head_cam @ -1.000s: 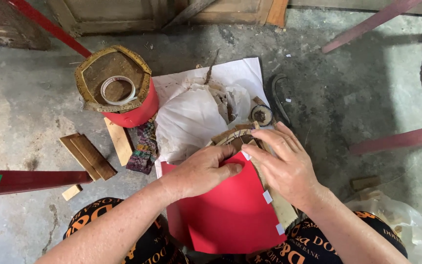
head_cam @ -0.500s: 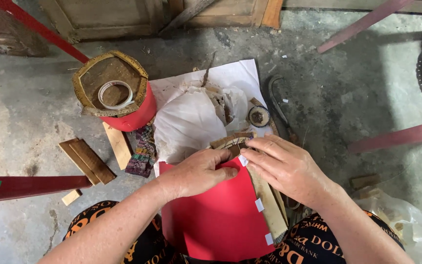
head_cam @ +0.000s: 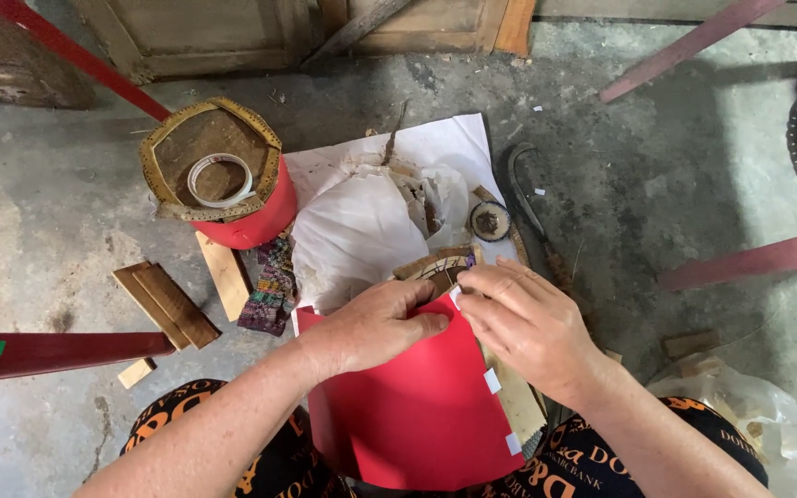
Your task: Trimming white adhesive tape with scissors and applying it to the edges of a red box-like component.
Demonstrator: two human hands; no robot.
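Note:
A curved sheet of red card point(head_cam: 417, 406) lies over my lap with small white tape tabs point(head_cam: 492, 380) along its right edge. My left hand point(head_cam: 375, 323) presses down on the card's upper edge, fingers curled on it. My right hand point(head_cam: 528, 323) pinches the card's top right corner, where a bit of white tape shows at the fingertips. Just beyond both hands a woven bamboo frame point(head_cam: 434, 267) pokes out from under the card. A flat wooden strip point(head_cam: 518, 401) lies under my right hand beside the card.
A red cylinder point(head_cam: 232, 207) topped by a woven frame holds a roll of tape point(head_cam: 221, 178). White paper point(head_cam: 371, 221), wooden slats point(head_cam: 163, 302), a patterned cloth piece point(head_cam: 272, 286), a curved knife point(head_cam: 532, 212) and a round stub point(head_cam: 490, 220) lie on the concrete floor. Red poles point(head_cam: 57, 350) cross at left and right.
The red card has slid and turned a little under my hands. My fingers have closed in on its top right corner, and the view has tilted slightly.

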